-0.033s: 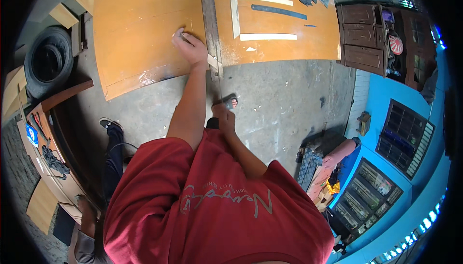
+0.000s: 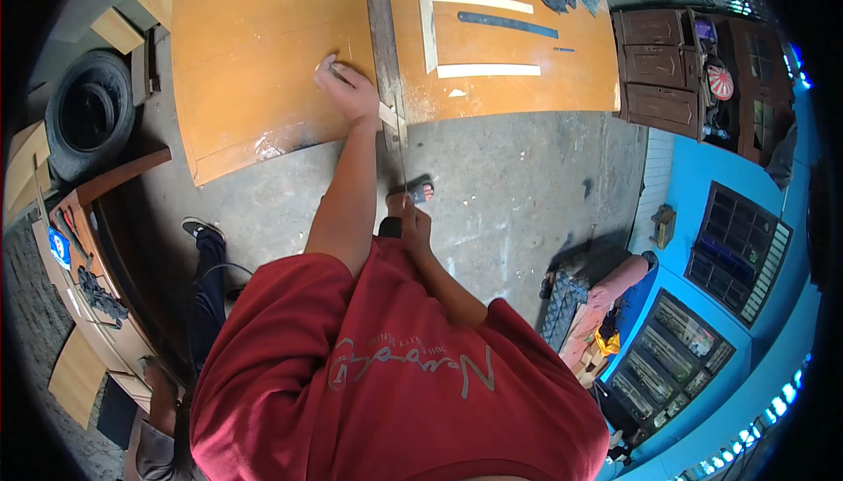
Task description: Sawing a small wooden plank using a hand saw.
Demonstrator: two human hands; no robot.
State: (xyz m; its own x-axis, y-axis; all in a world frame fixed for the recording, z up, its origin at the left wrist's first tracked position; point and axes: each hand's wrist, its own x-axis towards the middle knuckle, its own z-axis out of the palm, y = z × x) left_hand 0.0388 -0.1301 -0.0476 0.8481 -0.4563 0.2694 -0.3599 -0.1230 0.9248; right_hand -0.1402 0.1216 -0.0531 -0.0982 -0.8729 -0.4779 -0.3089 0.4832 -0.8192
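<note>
With curled fingers (image 2: 324, 79), holding a strip (image 2: 389, 115) on the table (image 2: 263, 42) in the left hand (image 2: 349, 94); clasping a thin tool (image 2: 404, 166) in the right hand (image 2: 416, 224).

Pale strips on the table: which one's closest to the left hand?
The strip over the dark beam, right by the left hand; the other pale strips lie farther right.

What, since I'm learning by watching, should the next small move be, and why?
Perhaps one short, light stroke with the right hand: the thin tool it seems to hold reaches up to the pale strip, which shows beside the left hand.
</note>
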